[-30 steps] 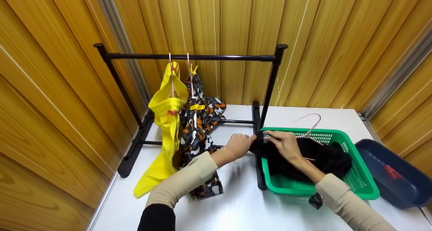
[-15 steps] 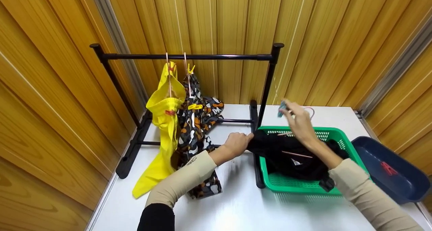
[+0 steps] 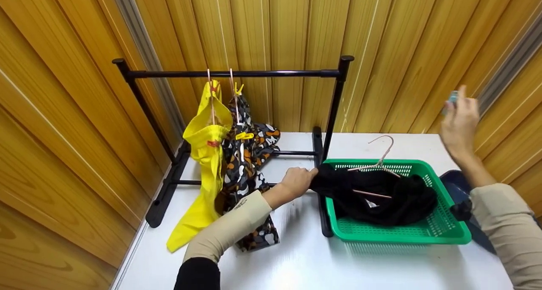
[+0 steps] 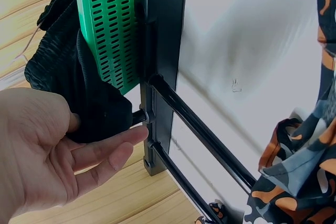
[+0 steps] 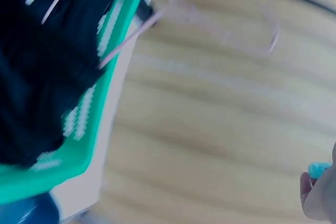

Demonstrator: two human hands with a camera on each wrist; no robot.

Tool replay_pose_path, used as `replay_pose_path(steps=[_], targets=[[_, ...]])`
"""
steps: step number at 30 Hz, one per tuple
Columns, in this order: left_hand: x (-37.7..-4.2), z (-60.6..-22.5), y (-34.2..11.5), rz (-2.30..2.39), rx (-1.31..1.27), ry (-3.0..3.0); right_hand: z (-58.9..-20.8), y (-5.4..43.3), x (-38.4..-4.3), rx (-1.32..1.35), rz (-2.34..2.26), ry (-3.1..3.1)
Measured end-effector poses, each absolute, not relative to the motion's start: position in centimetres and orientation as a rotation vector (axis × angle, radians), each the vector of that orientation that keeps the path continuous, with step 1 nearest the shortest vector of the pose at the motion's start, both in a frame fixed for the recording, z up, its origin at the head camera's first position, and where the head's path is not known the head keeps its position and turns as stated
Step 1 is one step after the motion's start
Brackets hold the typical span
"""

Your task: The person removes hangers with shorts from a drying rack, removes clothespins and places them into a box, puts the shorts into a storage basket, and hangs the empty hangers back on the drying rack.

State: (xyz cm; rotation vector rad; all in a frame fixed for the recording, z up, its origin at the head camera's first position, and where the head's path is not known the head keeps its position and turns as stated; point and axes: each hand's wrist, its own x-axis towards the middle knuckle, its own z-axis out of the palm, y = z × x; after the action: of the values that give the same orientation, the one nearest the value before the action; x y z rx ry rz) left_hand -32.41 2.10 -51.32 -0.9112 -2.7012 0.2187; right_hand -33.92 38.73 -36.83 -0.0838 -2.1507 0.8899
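My left hand (image 3: 296,181) pinches one end of the black pants (image 3: 381,209) at the green basket's left rim. In the left wrist view, the thumb of the left hand (image 4: 47,150) is partly behind the dark cloth, and the other fingers stretch out beneath it. Most of the pants lie bunched in the basket, with a white tag showing. A pink wire hanger (image 3: 383,158) runs through their waist, its hook sticking up past the back rim. Raised at the far right, my right hand (image 3: 460,125) holds a small teal clothespin (image 3: 453,97), mostly hidden by the fingers.
The green basket (image 3: 398,239) stands right of a black rack (image 3: 275,73). Yellow pants (image 3: 207,171) and camouflage pants (image 3: 241,167) hang there on hangers, with red and yellow clothespins. A dark blue basin (image 3: 455,186) sits partly behind the right arm.
My right hand has left the pants' edge with the teal clothespin and moved up and far right. My left hand keeps its hold. The hanger's hook is back in sight.
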Motion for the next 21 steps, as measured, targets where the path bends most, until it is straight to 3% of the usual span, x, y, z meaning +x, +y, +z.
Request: replay_pose_path(steps=[6,13,21], targets=[[-32.3,-51.7,2.2,0.202,-0.901,-2.653,-40.2,45.9,-33.6,-0.348,0.907,-2.209],[-31.2,-52.4,2.7,0.270,-0.918,-2.609,-45.1,52.5,-30.0,-0.576,0.791,-2.295],[-30.0,-53.5,2.8,0.309,-0.957,-2.641,-52.8,57.7,-25.0,-0.508,0.440,-2.887]])
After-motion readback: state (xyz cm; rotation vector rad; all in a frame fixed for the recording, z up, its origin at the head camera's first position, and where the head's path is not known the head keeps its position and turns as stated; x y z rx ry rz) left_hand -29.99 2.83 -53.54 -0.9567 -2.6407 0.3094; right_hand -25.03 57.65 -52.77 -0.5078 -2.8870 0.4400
